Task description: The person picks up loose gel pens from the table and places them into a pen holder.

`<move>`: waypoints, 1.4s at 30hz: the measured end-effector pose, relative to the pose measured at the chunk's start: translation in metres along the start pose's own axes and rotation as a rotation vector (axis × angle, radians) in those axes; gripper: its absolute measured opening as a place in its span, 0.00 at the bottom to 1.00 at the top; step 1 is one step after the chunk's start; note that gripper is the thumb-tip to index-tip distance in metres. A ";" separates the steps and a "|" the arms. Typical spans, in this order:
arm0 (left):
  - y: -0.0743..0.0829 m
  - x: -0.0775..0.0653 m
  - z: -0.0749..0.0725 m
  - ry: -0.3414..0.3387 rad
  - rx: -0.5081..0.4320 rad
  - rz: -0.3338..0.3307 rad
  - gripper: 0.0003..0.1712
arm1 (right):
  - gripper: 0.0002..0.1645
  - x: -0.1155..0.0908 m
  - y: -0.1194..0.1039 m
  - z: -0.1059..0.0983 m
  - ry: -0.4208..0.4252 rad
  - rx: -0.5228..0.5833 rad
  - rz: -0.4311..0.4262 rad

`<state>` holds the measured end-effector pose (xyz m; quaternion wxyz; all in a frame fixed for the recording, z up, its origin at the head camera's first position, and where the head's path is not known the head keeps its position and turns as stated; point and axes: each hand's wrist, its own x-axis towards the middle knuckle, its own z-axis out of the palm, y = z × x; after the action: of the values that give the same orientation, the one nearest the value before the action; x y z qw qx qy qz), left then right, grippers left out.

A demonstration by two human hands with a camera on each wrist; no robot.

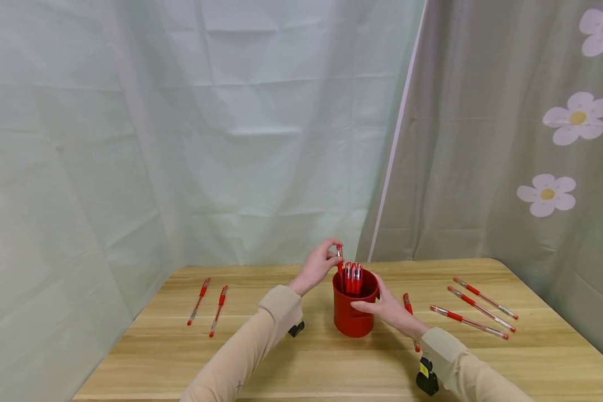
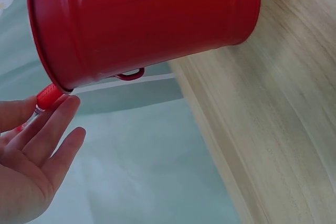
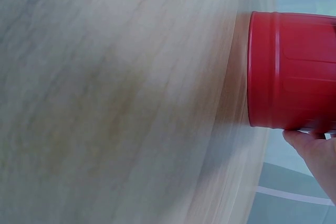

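I have the left hand (image 1: 317, 267) pinching a pen (image 1: 339, 258) at the mouth of the red bucket (image 1: 350, 318) below it, the right hand (image 1: 393, 311) gripping its side. Tilting could snag the bunched pens (image 1: 353, 282) alongside; a slack right grip might tip the bucket.

Smooth metal, by the look of it, on the pot (image 1: 352, 325), carrying a soft gloss; clear, shiny plastic gleaming on the pens (image 1: 469, 322); wood grain running along the table (image 1: 331, 365), smooth, nearly matt; curtains (image 1: 281, 139) of creased, faintly lustrous cloth, and sleeves (image 1: 246, 347) in matt fabric.
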<state>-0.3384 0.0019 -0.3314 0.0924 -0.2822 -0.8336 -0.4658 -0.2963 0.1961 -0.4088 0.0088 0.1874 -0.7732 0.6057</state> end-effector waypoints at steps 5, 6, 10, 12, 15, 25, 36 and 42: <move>-0.001 -0.002 0.002 -0.022 0.034 -0.010 0.15 | 0.45 0.000 0.000 0.000 0.006 -0.012 0.004; -0.001 -0.003 0.002 -0.022 0.044 -0.011 0.15 | 0.44 -0.001 0.000 0.000 0.006 -0.015 0.003; -0.001 -0.005 0.004 -0.020 0.054 0.001 0.12 | 0.44 -0.001 0.001 0.001 0.007 -0.018 -0.009; -0.001 -0.005 0.005 -0.022 0.059 0.013 0.11 | 0.44 -0.001 0.001 0.001 0.008 -0.019 -0.013; -0.003 -0.006 0.007 -0.020 0.064 0.034 0.09 | 0.45 -0.003 -0.004 0.001 0.011 -0.024 -0.011; -0.005 -0.005 0.009 -0.013 0.133 0.047 0.07 | 0.45 -0.015 -0.035 0.005 0.001 -0.022 0.006; -0.008 -0.005 0.010 -0.020 0.157 0.045 0.08 | 0.45 -0.015 -0.035 0.006 0.007 -0.019 0.008; -0.010 -0.006 0.011 -0.020 0.129 0.037 0.09 | 0.44 -0.015 -0.034 0.006 0.007 -0.019 0.016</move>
<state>-0.3379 0.0046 -0.3467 0.1109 -0.2957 -0.8574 -0.4063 -0.2708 0.1886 -0.3826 0.0083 0.1791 -0.7803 0.5991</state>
